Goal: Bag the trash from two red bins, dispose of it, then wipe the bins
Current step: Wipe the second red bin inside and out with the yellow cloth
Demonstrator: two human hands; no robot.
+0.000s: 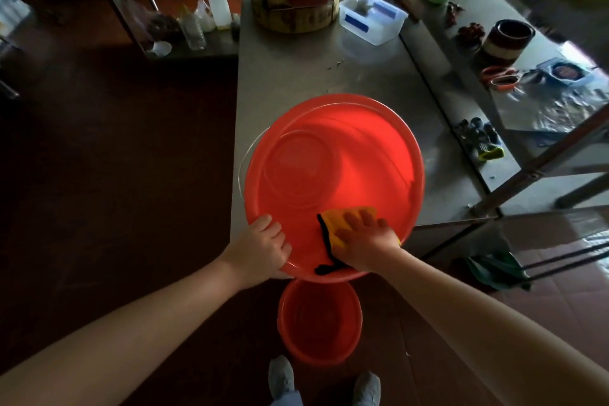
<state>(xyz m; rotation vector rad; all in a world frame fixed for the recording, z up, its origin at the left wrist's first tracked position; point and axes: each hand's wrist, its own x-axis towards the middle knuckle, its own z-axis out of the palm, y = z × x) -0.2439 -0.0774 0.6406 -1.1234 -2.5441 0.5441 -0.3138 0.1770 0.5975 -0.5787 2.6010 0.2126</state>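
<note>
Down by the person's grey shoes [280, 372], a small red bin [319, 323] stands on the dark floor with its mouth up. No trash shows inside it, so the bagging part looks done. I cannot tell if this one has been wiped yet.

Just above it, the left hand [260, 249] curls its fingers round the near rim of the big red bin [362, 148]. I think this grip keeps the bin from sliding or rolling while it gets rubbed. The right hand [365, 241] lies flat with its fingers stretched out. It presses a yellow cloth [342, 221] with a black edge against the inside wall, close to the rim. A flat hand pushes more of the cloth onto the plastic.

The big red bin rests on the steel table [296, 76] and looks tipped toward the person, so the inside is easy to reach. Its near rim pokes out past the table edge. The inside looks bare.

Farther back on the table sit a clear plastic box [372, 18] and a round wooden chopping block [293, 15].
</note>
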